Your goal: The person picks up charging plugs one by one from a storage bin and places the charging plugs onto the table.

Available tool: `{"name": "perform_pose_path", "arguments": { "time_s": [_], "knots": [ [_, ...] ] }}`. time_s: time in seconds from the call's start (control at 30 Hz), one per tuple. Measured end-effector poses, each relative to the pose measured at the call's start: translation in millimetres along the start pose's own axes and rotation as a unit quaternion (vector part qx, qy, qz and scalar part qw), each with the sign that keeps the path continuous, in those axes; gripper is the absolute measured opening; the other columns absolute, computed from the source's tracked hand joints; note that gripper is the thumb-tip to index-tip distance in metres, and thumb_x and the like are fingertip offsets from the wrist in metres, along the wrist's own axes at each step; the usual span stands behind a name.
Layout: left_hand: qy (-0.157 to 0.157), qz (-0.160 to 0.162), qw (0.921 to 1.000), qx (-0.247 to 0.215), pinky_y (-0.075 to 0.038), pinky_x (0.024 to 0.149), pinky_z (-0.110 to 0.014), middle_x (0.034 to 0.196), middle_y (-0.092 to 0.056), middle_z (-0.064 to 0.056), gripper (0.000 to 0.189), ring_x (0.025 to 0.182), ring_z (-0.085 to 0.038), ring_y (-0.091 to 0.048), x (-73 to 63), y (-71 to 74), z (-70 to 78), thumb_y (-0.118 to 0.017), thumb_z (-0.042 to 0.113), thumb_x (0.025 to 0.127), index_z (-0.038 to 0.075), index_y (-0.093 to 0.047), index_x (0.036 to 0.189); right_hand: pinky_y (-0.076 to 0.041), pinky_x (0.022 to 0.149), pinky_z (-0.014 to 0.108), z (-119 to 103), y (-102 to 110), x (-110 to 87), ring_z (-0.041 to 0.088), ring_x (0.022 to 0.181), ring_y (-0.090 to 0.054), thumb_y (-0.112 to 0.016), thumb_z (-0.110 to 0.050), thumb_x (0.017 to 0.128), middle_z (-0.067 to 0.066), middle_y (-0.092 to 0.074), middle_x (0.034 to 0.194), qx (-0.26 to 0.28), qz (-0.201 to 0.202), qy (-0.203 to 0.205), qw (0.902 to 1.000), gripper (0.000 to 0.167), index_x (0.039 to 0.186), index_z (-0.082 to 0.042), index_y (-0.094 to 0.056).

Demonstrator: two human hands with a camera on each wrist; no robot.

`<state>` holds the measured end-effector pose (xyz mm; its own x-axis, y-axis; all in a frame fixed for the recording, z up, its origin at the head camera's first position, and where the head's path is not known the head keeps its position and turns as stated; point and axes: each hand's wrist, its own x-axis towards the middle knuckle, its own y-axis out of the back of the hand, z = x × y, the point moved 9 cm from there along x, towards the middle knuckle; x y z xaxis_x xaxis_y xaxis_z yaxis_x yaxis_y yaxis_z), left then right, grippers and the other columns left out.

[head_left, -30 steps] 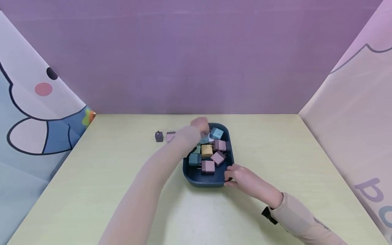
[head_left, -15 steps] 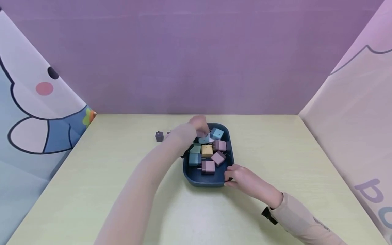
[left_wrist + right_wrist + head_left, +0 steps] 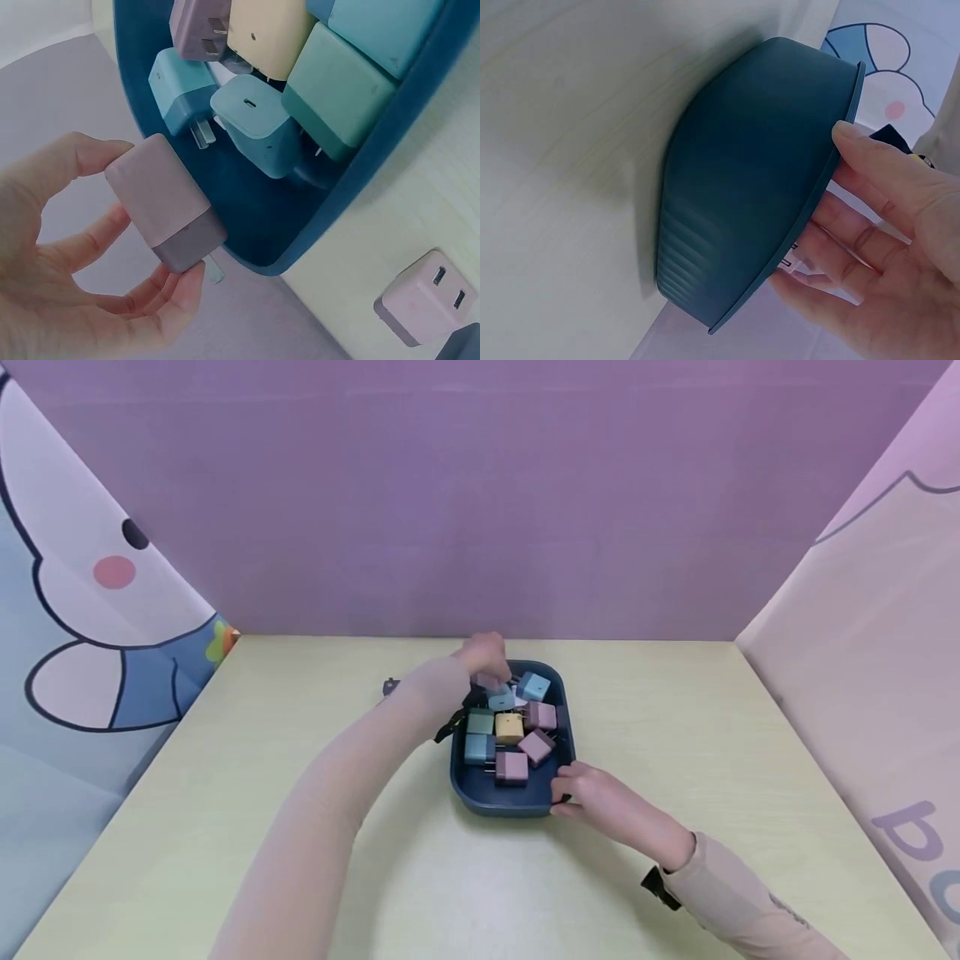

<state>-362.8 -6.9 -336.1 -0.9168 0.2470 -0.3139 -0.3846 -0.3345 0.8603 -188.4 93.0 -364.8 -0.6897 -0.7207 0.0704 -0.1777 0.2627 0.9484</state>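
Note:
Between thumb and fingers my left hand (image 3: 82, 247) pinches a pink charger plug (image 3: 161, 187) with a mauve base, held at the far left end of the dark blue tray (image 3: 480, 800). Inside that tray lie several charger plugs: a yellow one (image 3: 509, 727), a green one (image 3: 480, 722), blue ones such as this light blue plug (image 3: 534, 686), and pink ones such as the front pink plug (image 3: 512, 767). My right hand (image 3: 596, 793) grips the tray's near right corner, thumb outside and fingers over the rim (image 3: 817, 202).
On the table left of the tray, another pink plug (image 3: 427, 296) stands with two ports up. A dark plug (image 3: 390, 685) shows partly behind the left sleeve. A purple backdrop (image 3: 480, 527) rises behind the pale table, with printed cloths at both sides.
The left hand and forearm have shifted slightly left and back, with the pink plug showing in its fingers over the tray's far end. The right hand has stayed at the tray's corner.

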Motion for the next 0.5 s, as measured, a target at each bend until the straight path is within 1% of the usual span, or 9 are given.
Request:
{"name": "perform_pose_path", "arguments": {
  "time_s": [0.17, 0.37, 0.5],
  "knots": [
    [-0.017, 0.008, 0.9998, 0.002, -0.048, 0.069, -0.032, 0.093, -0.056, -0.006, 0.017, 0.085, -0.021, -0.052, -6.2, 6.1, 1.0, -0.063, 0.01, 0.076, 0.006, -0.057, 0.091, -0.043, 0.058, 0.019, 0.1, 1.6, 0.1, 0.008, 0.066, -0.047, -0.069, -0.013, 0.075, -0.004, -0.053, 0.072, -0.002, 0.002, -0.003, 1.0, 0.006, 0.075, -0.011, -0.063],
    [-0.026, 0.018, 0.9995, -0.007, -0.047, 0.073, -0.033, 0.094, -0.056, -0.007, 0.015, 0.085, -0.021, -0.052, -13.9, 15.8, -5.6, -0.062, 0.01, 0.077, 0.005, -0.058, 0.091, -0.043, 0.058, 0.019, -0.3, 1.2, 0.6, 0.007, 0.065, -0.046, -0.069, -0.013, 0.075, -0.005, -0.052, 0.071, -0.005, 0.004, -0.002, 1.0, 0.006, 0.074, -0.012, -0.063],
    [-0.033, 0.024, 0.999, -0.02, -0.048, 0.073, -0.034, 0.099, -0.054, -0.009, 0.018, 0.086, -0.023, -0.051, -18.7, 21.4, -12.3, -0.061, 0.013, 0.079, 0.005, -0.057, 0.095, -0.043, 0.058, 0.019, -0.4, 0.7, 0.5, 0.007, 0.065, -0.046, -0.069, -0.013, 0.074, -0.006, -0.052, 0.071, -0.004, 0.003, 0.0, 1.0, 0.006, 0.074, -0.012, -0.063]
  ]
}}
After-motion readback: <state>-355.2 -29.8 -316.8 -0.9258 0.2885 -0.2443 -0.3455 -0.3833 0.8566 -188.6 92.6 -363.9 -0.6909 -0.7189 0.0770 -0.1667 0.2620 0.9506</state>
